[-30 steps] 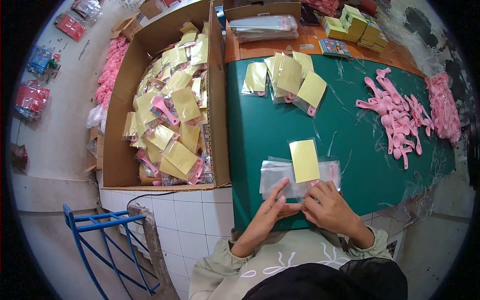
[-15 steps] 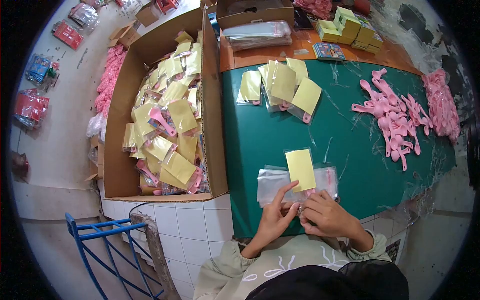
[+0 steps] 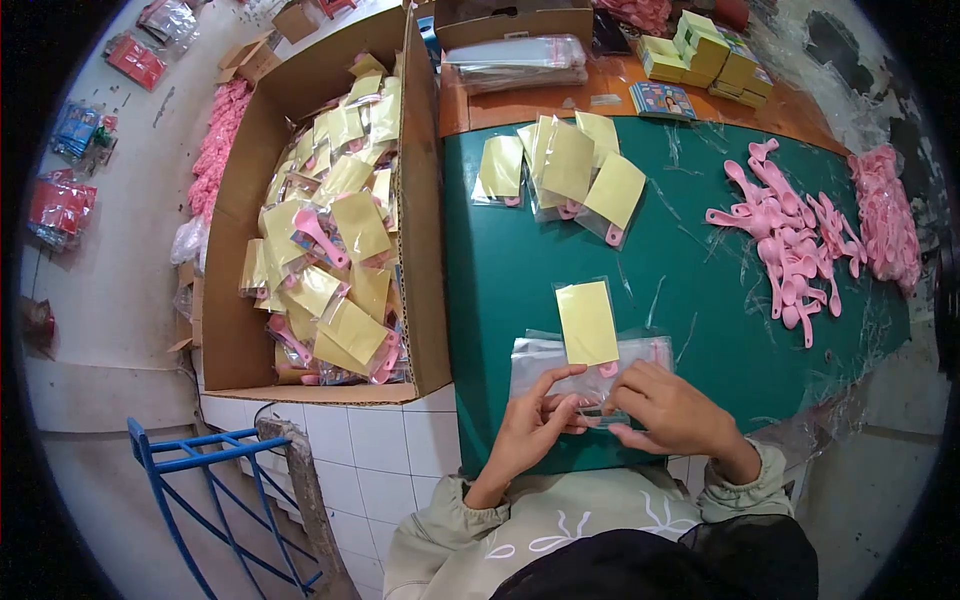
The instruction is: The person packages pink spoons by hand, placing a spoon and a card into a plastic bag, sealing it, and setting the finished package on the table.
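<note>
A clear bag with a yellow card (image 3: 588, 322) and the end of a pink spoon (image 3: 608, 369) lies over a stack of clear bags (image 3: 535, 362) near the front edge of the green table (image 3: 500, 275). My left hand (image 3: 535, 425) is closed at the lower left of the bag's open end, fingers pinching its plastic. At the right of that end, my right hand (image 3: 665, 410) has its fingers closed on the same plastic. The fingertips of both hands are close together just below the card.
A large carton (image 3: 427, 330) of packed bags stands at left. Several packed bags (image 3: 566, 165) lie at the table's back, loose pink spoons (image 3: 795, 255) at right beside a bundled bag of spoons (image 3: 885, 220). Yellow card stacks (image 3: 700, 50) and a blue metal frame (image 3: 210, 463) are farther out.
The bag with the yellow card has shifted slightly up and left and tilts differently. My hands have moved a little apart, with more clear plastic showing between them.
</note>
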`<state>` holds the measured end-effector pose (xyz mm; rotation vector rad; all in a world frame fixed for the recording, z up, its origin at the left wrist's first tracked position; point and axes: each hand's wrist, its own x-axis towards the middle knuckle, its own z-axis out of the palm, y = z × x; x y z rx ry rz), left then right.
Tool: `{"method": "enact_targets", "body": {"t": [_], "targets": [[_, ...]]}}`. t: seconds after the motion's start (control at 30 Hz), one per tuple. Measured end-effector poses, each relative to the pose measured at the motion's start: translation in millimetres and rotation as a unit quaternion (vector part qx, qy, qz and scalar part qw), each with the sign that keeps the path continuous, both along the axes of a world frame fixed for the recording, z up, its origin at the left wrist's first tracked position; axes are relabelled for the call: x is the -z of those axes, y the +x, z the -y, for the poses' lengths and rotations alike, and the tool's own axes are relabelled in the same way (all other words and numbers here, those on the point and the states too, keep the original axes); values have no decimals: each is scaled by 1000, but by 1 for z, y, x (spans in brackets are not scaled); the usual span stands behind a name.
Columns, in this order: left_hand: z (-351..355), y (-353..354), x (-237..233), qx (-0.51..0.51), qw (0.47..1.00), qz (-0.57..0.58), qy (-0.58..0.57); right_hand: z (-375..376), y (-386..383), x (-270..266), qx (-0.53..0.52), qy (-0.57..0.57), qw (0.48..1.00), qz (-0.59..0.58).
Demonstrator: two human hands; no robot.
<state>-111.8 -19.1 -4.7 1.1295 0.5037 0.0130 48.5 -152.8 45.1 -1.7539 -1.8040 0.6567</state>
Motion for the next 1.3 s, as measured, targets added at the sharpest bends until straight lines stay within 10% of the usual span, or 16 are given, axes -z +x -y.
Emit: {"method": "enact_targets", "body": {"t": [0.8,1.13,1.2,1.3], "targets": [[7,4,22,-67,992,7,104,-9,-19,21,2,55,998,25],[1,5,17,-63,996,12,63,62,116,-12,20,129,909,-396],[-1,3,17,-37,997,10,73,92,177,-28,152,83,906,-387],[-4,2,20,-8,997,21,75,117,205,-29,481,-255,835,75]]}}
